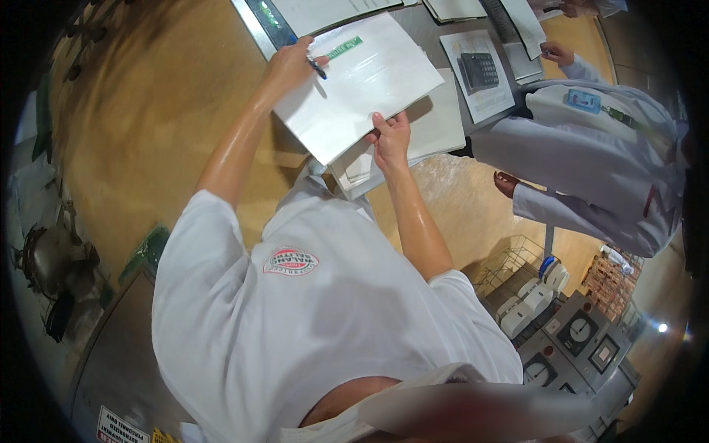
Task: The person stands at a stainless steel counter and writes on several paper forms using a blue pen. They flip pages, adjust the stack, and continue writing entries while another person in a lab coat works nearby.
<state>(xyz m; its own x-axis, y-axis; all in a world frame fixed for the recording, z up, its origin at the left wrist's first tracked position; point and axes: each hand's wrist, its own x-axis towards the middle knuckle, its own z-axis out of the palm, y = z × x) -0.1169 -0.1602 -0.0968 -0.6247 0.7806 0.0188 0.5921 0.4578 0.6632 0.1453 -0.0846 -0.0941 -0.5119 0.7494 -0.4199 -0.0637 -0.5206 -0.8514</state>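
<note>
A white folder (pixel 384 70) with a green label strip is held tilted over the grey desk. My left hand (pixel 290 68) grips its left edge, and a dark pen (pixel 317 68) sticks out from between the same fingers. On the near edge, my right hand (pixel 390 139) is closed with its thumb at the front; the other fingers are partly hidden beneath. Other pale folders (pixel 436 125) lie stacked below and to the right of the held one.
A printed sheet with a calculator (pixel 480 70) on it lies on the desk (pixel 428 29). At the right stands a person in white (pixel 583 140), one hand near papers (pixel 521 26). Grey machines with dials (pixel 576 332) and a wire basket (pixel 509 258) are at lower right.
</note>
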